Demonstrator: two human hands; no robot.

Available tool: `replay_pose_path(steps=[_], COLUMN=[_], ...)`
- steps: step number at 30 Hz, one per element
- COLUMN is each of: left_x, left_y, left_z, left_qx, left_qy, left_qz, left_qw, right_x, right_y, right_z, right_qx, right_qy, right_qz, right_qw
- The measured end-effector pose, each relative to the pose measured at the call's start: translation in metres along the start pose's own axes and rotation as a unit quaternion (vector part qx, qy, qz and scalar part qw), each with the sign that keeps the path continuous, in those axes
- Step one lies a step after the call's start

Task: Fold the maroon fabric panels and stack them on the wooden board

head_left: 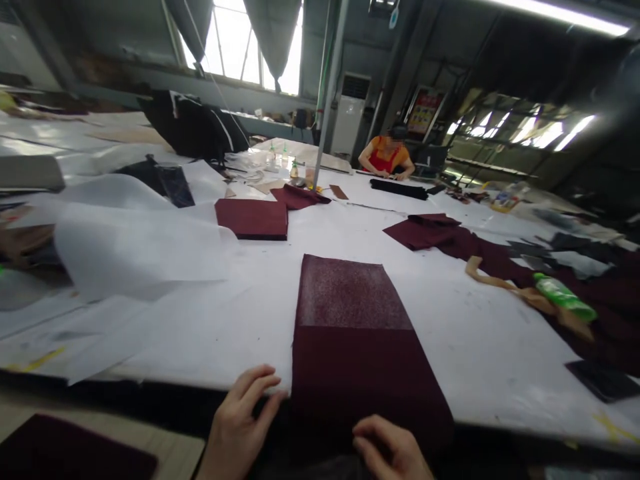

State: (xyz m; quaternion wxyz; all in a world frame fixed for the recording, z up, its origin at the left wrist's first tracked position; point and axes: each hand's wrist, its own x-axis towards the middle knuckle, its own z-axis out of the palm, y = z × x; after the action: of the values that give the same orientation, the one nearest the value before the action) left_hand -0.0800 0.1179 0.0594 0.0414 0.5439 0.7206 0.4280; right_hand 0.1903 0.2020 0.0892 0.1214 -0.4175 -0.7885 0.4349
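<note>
A long dark maroon fabric piece (365, 373) lies on the white table and hangs over its front edge. Its far part has a paler, speckled, slightly shiny surface with a straight boundary across it. My left hand (243, 420) is just left of the fabric's left edge, fingers bent and apart, nothing visible in them. Over the hanging near part is my right hand (393, 447), its fingers curled and the thumb separated from them by a gap; no held item shows. Whether its fingertips touch the cloth is hard to make out.
Left stand a stack of maroon pieces (253, 220) and curled translucent sheets (145, 243). More maroon cloth (440, 237), a green bottle (565, 297) and a dark flat object (603, 380) lie right. A pole (330, 100) rises mid-table. A co-worker (385, 157) sits at the far side.
</note>
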Motion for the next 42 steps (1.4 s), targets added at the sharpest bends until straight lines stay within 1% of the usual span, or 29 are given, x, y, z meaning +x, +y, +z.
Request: replay_pose_path(steps=[2, 4, 6, 8, 10, 12, 14, 16, 19, 22, 28, 34, 37, 42], left_x=[0.026, 0.05, 0.07, 0.087, 0.1, 0.112, 0.12, 0.125, 0.127, 0.126, 0.126, 0.125, 0.125, 0.124], left_y=[0.02, 0.037, 0.05, 0.059, 0.064, 0.065, 0.062, 0.058, 0.052, 0.051, 0.054, 0.051, 0.051, 0.055], left_z=[0.017, 0.035, 0.053, 0.072, 0.091, 0.106, 0.117, 0.124, 0.129, 0.129, 0.128, 0.13, 0.129, 0.127], left_qx=[-0.025, -0.042, -0.051, -0.049, -0.039, -0.024, -0.006, 0.012, 0.031, 0.044, 0.069, 0.077, 0.073, 0.069], left_qy=[-0.046, -0.083, -0.108, -0.13, -0.149, -0.167, -0.183, -0.194, -0.2, -0.196, -0.195, -0.193, -0.188, -0.169], left_qz=[0.015, 0.025, 0.034, 0.045, 0.063, 0.087, 0.108, 0.117, 0.117, 0.118, 0.123, 0.126, 0.127, 0.126], left_qw=[0.999, 0.995, 0.992, 0.989, 0.986, 0.982, 0.977, 0.974, 0.972, 0.972, 0.971, 0.97, 0.971, 0.975], right_x=[0.01, 0.026, 0.046, 0.069, 0.091, 0.109, 0.124, 0.134, 0.143, 0.147, 0.148, 0.148, 0.146, 0.141], right_y=[-0.003, -0.003, -0.001, 0.003, 0.008, 0.014, 0.02, 0.025, 0.03, 0.032, 0.033, 0.033, 0.035, 0.035], right_z=[-0.023, -0.04, -0.053, -0.062, -0.068, -0.071, -0.071, -0.07, -0.066, -0.062, -0.059, -0.058, -0.057, -0.057], right_qx=[0.021, 0.03, 0.022, -0.001, -0.04, -0.083, -0.116, -0.135, -0.15, -0.151, -0.157, -0.162, -0.154, -0.149], right_qy=[0.052, 0.098, 0.139, 0.165, 0.179, 0.183, 0.18, 0.177, 0.175, 0.177, 0.183, 0.176, 0.172, 0.149], right_qz=[0.003, -0.011, -0.041, -0.076, -0.103, -0.118, -0.126, -0.131, -0.138, -0.14, -0.136, -0.141, -0.159, -0.209], right_qw=[0.998, 0.995, 0.989, 0.983, 0.978, 0.972, 0.969, 0.966, 0.963, 0.962, 0.961, 0.961, 0.96, 0.955])
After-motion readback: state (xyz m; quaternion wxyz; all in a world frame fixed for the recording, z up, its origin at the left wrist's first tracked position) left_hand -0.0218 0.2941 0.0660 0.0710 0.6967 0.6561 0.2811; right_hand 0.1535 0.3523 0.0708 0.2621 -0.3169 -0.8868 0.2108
